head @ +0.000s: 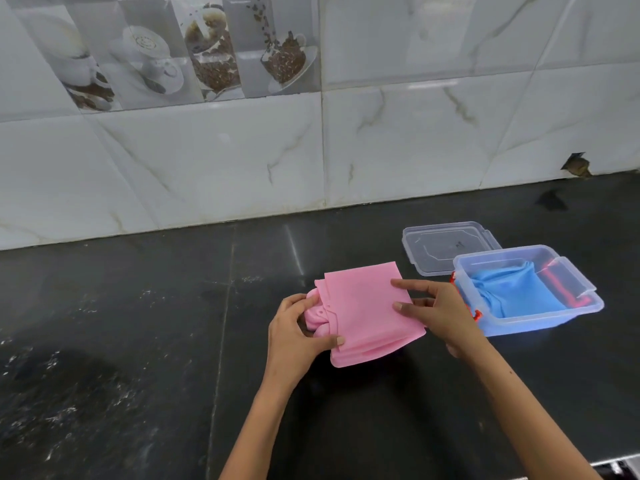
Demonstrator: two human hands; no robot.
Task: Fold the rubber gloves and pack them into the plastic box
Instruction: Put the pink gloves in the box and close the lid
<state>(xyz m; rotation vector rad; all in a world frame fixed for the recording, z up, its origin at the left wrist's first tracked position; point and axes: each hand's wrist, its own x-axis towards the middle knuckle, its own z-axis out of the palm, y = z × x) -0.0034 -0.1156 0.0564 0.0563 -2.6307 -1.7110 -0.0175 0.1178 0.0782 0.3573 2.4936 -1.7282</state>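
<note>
Fingers of the left hand [298,332] are pinching the bunched finger end of the folded pink gloves [367,313] on the counter [138,341], while the right hand [436,311] is gripping the cuff edge. Best to be keeping both pinches tight and the stack flat while carrying it right into the plastic box [540,322], onto the blue glove [509,292]; lid [446,245] is lying off behind.

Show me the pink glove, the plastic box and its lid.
pink glove [363,306], head view, flat folded top face
plastic box [540,320], head view, near wall
lid [440,247], head view, centre panel
</note>
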